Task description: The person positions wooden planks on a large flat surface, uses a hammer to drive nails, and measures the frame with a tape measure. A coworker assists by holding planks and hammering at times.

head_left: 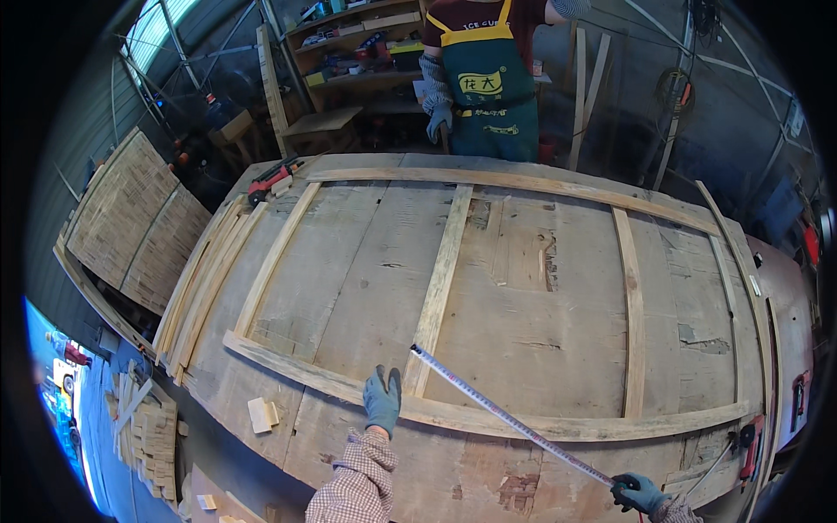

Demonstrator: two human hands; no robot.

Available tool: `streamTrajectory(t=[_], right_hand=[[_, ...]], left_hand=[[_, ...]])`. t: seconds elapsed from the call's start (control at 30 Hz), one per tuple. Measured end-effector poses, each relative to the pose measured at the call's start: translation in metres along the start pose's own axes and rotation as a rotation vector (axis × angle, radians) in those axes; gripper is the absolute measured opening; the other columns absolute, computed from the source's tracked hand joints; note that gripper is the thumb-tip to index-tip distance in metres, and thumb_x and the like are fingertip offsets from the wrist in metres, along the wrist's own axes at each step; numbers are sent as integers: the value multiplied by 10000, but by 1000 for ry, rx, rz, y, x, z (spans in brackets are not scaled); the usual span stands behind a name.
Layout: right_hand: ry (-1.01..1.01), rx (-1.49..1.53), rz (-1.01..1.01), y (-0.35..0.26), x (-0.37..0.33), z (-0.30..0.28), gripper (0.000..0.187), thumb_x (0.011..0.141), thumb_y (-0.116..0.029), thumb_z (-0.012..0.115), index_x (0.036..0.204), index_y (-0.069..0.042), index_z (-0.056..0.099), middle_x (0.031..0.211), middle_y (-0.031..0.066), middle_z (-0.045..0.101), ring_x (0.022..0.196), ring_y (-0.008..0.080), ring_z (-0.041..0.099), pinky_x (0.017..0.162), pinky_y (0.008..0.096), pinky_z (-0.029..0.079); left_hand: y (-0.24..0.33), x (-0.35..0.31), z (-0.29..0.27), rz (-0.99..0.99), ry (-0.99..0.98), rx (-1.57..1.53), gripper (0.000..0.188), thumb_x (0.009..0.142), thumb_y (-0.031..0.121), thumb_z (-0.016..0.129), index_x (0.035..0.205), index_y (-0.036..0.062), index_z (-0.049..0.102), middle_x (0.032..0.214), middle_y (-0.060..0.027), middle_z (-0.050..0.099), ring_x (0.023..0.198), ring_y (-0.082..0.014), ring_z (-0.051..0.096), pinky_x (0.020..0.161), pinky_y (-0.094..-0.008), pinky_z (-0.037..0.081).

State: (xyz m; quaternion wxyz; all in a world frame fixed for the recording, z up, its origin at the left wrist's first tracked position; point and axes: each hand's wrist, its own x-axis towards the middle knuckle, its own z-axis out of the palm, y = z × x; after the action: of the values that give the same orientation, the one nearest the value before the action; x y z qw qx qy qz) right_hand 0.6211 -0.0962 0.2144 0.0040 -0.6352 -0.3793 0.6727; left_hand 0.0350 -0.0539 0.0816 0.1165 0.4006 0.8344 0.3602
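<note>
Beyond the workbench [523, 288], at its far edge: a person in a green apron [488, 83], gloved hand [438, 122] hanging. Behind that person, cluttered wooden shelves [357, 52]. On the bench's far-left corner, a red power tool [272, 179]. Along its left edge, stacked thin slats [202, 283]. Left of the bench, slatted wooden panels [131, 222]; below them, small offcut blocks [153, 431].

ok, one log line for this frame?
left hand flat on frame rail | right hand holds tape measure stretched across | co-worker at far side

Wooden frame [488, 288] on workbench [523, 488], slat stack [205, 279] left, shelves [357, 52] behind
</note>
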Motion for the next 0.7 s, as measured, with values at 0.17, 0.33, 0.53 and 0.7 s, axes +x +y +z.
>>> streamTrajectory(t=[0.17, 0.33, 0.53, 0.7], right_hand=[[171, 41, 9, -14, 25, 9, 493, 888, -323, 566, 1290, -58, 460, 928, 66, 596, 679, 135, 591, 477, 260, 486], [171, 100, -12, -38, 65, 9, 539, 870, -336, 602, 1302, -56, 443, 931, 65, 586, 729, 153, 592, 509, 277, 489], [128, 121, -48, -61, 91, 14, 506, 886, -293, 587, 1309, -59, 438, 941, 62, 583, 766, 155, 589, 534, 274, 489], [110, 96, -58, -67, 95, 16, 484, 892, -297, 579, 1294, -55, 458, 901, 61, 583, 749, 147, 582, 534, 269, 485]], left_hand=[[45, 37, 70, 94, -132, 430, 870, 745, 541, 633, 1372, 25, 321, 1348, -254, 378, 1268, -410, 314, 1053, -504, 222], [27, 45, 113, 102, -11, 373, 875, 692, 487, 707, 1365, 61, 346, 1303, -217, 416, 1220, -391, 339, 1036, -508, 238], [24, 46, 115, 27, 66, 262, 712, 694, 366, 743, 1283, 88, 456, 1225, -173, 482, 1110, -359, 415, 940, -482, 314], [29, 41, 109, 35, 117, 284, 680, 699, 332, 748, 1268, 88, 467, 1204, -164, 493, 1086, -354, 425, 935, -463, 316]])
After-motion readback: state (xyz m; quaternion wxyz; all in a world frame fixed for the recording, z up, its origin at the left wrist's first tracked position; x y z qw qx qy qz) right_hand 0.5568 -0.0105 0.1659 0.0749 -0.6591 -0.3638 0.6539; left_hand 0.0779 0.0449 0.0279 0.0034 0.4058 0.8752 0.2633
